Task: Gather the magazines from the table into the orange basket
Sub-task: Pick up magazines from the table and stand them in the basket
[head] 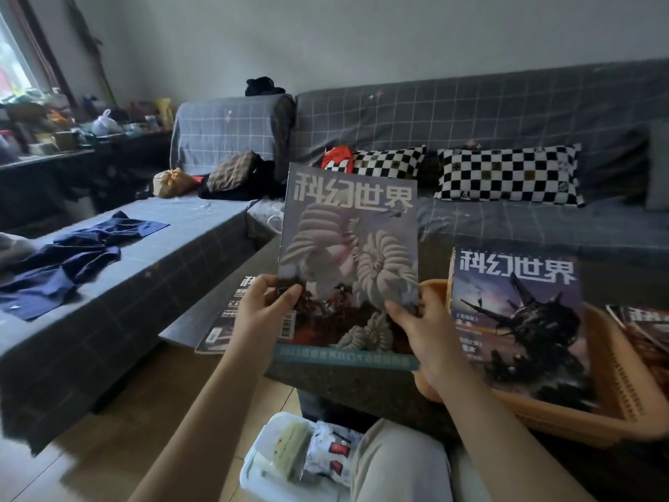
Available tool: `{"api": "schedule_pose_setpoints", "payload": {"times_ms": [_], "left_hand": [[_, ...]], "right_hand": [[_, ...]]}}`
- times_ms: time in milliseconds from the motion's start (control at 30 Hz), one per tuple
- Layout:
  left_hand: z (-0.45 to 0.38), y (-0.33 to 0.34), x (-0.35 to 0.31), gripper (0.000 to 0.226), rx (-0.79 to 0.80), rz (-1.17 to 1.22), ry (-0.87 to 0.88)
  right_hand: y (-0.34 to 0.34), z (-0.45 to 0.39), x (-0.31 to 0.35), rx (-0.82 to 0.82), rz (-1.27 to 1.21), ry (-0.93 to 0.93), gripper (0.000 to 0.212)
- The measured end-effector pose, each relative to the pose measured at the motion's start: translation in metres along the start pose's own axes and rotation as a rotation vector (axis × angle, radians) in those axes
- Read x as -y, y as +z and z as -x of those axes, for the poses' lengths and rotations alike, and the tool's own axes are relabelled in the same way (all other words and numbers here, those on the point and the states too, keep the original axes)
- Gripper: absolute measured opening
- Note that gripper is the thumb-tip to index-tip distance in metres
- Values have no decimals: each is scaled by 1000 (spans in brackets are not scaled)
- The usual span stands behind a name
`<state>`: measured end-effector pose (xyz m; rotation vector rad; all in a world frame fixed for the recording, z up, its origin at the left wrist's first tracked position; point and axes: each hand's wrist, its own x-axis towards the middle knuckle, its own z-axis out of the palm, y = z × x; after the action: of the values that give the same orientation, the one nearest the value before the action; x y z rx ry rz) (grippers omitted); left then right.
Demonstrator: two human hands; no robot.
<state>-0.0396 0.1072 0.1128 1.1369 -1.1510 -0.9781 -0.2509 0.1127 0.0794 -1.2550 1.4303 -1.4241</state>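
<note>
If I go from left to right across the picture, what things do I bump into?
Blue cloth → magazine lying on the table → left hand → magazine held up → right hand → magazine standing in the orange basket → orange basket.

Bare forearms, sleeveless; light beige trousers [398,465].

**Magazine held upright in both hands**

The left hand [261,309] and the right hand [421,326] each pinch a lower corner of a magazine [349,269], which stands upright above the dark table [365,389]. To the right, a second magazine [517,320] stands tilted in the orange basket [622,389], and more magazines [640,320] lie at the basket's far right. Another magazine [221,320] lies flat on the table behind the left hand. A grey checked sofa [470,114] with two checkerboard pillows [506,175] fills the background.
</note>
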Motion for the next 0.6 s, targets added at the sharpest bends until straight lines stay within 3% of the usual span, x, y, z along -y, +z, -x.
{"api": "schedule_pose_setpoints", "payload": {"times_ms": [233, 433, 600], "left_hand": [[-1, 88, 14, 10, 131, 47, -57], [7, 166, 44, 10, 209, 25, -102], [14, 208, 59, 23, 297, 7, -101]], "right_hand": [[-86, -2, -3, -192, 53, 25, 27], [-151, 1, -21, -323, 74, 92, 45], [-185, 3, -30, -363, 227, 43, 37]]}}
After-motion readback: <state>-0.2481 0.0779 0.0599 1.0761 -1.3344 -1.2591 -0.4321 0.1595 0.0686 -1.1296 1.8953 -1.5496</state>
